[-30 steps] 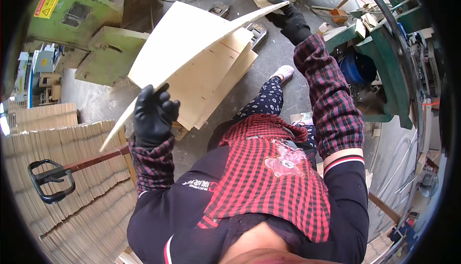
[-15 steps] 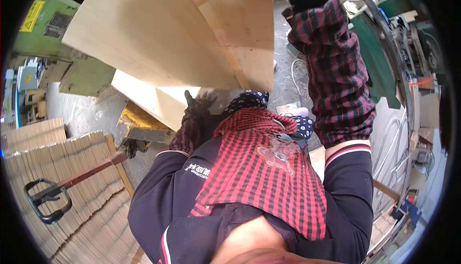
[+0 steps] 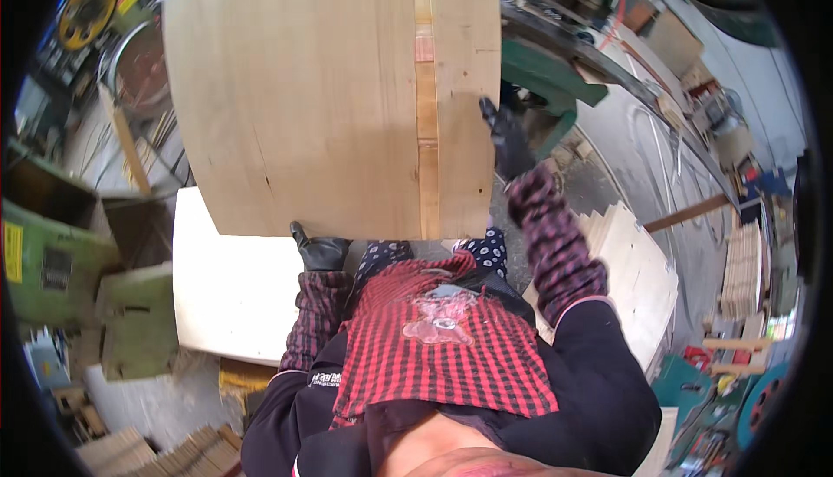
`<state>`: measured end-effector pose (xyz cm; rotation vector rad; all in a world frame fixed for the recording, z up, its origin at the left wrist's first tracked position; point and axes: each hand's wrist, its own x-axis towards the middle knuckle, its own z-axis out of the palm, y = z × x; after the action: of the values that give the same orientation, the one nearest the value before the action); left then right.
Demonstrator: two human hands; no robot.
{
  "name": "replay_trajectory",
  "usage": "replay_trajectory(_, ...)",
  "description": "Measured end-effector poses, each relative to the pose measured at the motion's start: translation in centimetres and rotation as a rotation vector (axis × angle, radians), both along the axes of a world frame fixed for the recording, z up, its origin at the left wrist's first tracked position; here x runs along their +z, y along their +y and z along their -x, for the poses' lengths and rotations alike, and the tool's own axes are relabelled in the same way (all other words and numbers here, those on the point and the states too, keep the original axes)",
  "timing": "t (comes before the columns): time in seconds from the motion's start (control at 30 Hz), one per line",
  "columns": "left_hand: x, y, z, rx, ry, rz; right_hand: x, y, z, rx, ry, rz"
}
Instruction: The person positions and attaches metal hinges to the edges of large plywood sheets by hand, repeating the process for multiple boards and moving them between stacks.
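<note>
I hold a large pale plywood sheet (image 3: pixel 304 104) in front of me, its broad face toward me. A strip of lighter tape-like bands and pinkish patches runs along it near the right side. My left hand (image 3: pixel 323 250), in a black glove, grips the near edge, thumb on the upper face and fingers out of sight beneath. My right hand (image 3: pixel 510 139), also gloved in black, is closed on the right edge with the thumb over the face; its other fingers are largely hidden. Both forearms wear red-and-dark checked sleeves.
Another pale sheet (image 3: pixel 230 286) lies below at the left, beside a green machine (image 3: pixel 52 260). Stacked thin sheets (image 3: pixel 629 277) stand at my right. Bundled wood strips (image 3: pixel 200 455) are at lower left, and a metal rail (image 3: pixel 642 104) runs along the right.
The surroundings have swung round as my body turned right. The sheet has come squarer to me; my right hand drew nearer along its edge, and my left hand now grips the near edge.
</note>
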<state>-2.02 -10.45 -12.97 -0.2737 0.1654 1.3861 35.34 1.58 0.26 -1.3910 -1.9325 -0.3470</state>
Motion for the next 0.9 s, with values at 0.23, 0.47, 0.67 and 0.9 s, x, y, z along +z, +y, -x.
replay_trajectory(0.23, 6.9, 0.6, -5.4, -0.003, 0.225, -0.135, -1.6, -9.7, -4.3, -0.198, 1.587, 0.301)
replay_trajectory(0.47, 6.0, 2.3, -8.1, -0.314, 0.996, -0.266, -0.5, -14.5, -12.9, -0.311, 1.495, 0.252)
replay_trajectory(0.67, 4.2, 4.9, -10.3, -0.525, 1.021, -0.304, 3.9, -13.0, -19.6, -0.333, 1.199, 0.343)
replay_trajectory(0.9, 12.4, 2.5, -14.4, -0.313, 1.501, -0.897, 7.8, -19.1, -15.4, -0.003, 1.728, 0.446)
